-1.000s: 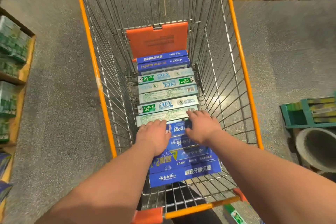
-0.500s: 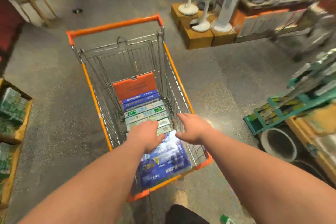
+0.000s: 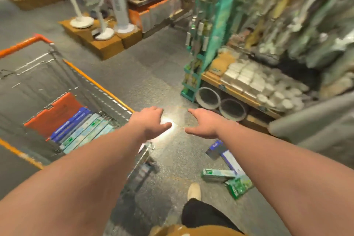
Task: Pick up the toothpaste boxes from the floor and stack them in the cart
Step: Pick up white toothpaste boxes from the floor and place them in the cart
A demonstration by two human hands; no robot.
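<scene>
Your view has swung right since a second ago. The orange-rimmed wire shopping cart [image 3: 99,86], which filled the frame, now sits at 9 o'clock. The row of blue and pale green toothpaste boxes [image 3: 84,130] lies flat on its bottom, no longer under your palms.

Your left hand [image 3: 151,122] has left that row and hovers just past the cart's right rim, fingers loose and apart, holding nothing. Your right hand [image 3: 205,124] hangs beside it over the speckled grey floor [image 3: 153,74], also spread and empty.

At 4 to 5 o'clock, partly under your right forearm, more boxes lie on the floor in a loose cluster: a dark blue carton [image 3: 214,149], a white and blue carton [image 3: 230,161], a pale green carton [image 3: 218,175] and a bright green carton [image 3: 239,186]. Blur hides the exact count.

I judge the last placement done and the next pick-up starting, so you will need to bend toward that cluster.
</scene>
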